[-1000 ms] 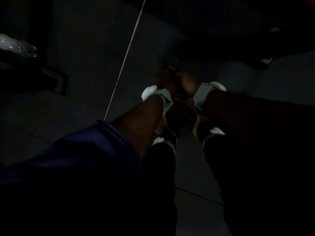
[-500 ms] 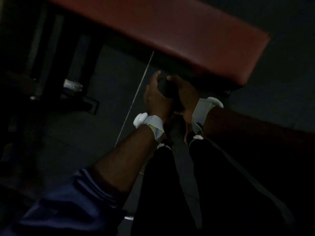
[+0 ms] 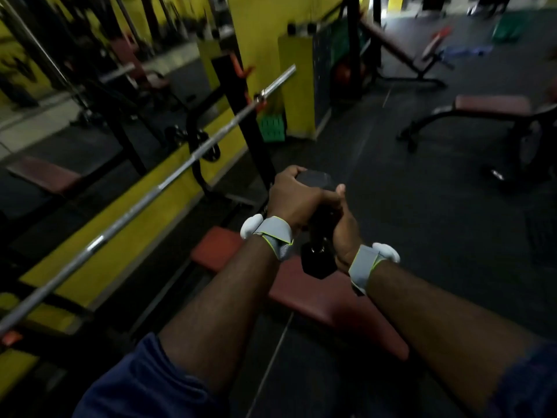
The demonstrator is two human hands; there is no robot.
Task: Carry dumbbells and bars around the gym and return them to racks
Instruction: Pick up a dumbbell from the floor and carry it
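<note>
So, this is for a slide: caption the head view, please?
Left hand and right hand grip a black dumbbell above a red bench, a barbell racked at left.

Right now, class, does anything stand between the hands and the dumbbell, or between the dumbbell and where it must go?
Nothing between them: left hand and right hand both grip the dumbbell. No dumbbell rack is in view, so that path cannot be judged; a red bench lies below it.

Gym; racked barbell, padded bench, rubber floor
</note>
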